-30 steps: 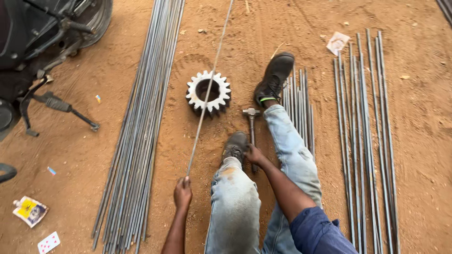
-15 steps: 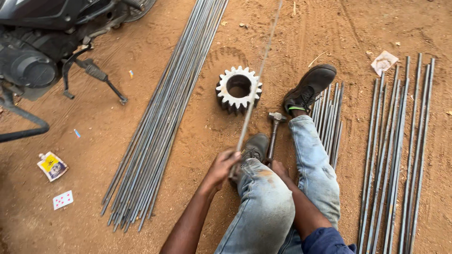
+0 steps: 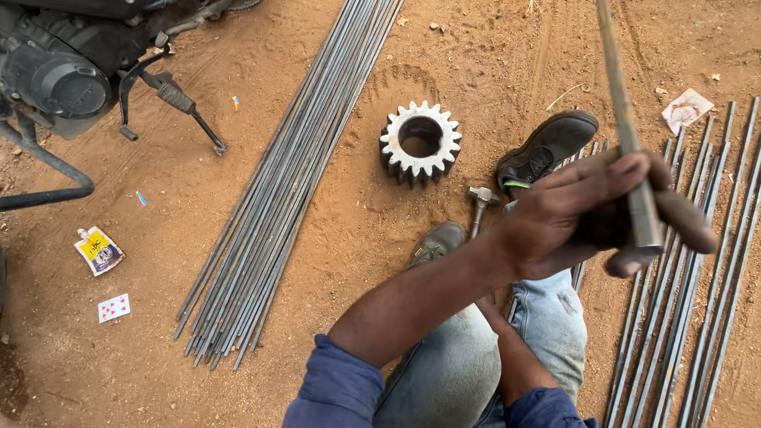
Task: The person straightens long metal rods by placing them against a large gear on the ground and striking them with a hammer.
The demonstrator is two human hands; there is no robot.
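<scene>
- Fingers (image 3: 626, 170) of the left hand (image 3: 583, 214) were curled tight around 1 thin grey steel rod (image 3: 626, 127), raised above the knees.
- Right hand was hidden under the left forearm; its grip could not be told.
- Judged progress: 1 rod lifted, between a large bundle of grey rods (image 3: 293, 182) on the dirt's left and a smaller spread of rods (image 3: 697, 293) at its right edge.
- Also seen: 1 toothed steel gear (image 3: 420, 143), 1 hammer (image 3: 479, 202).

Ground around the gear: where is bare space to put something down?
Bare dirt lies between the gear and the long rod bundle, and left of that bundle, around the playing card and the packet. It is crowded on the right, where loose rods, the shoes and the hammer lie together.
</scene>
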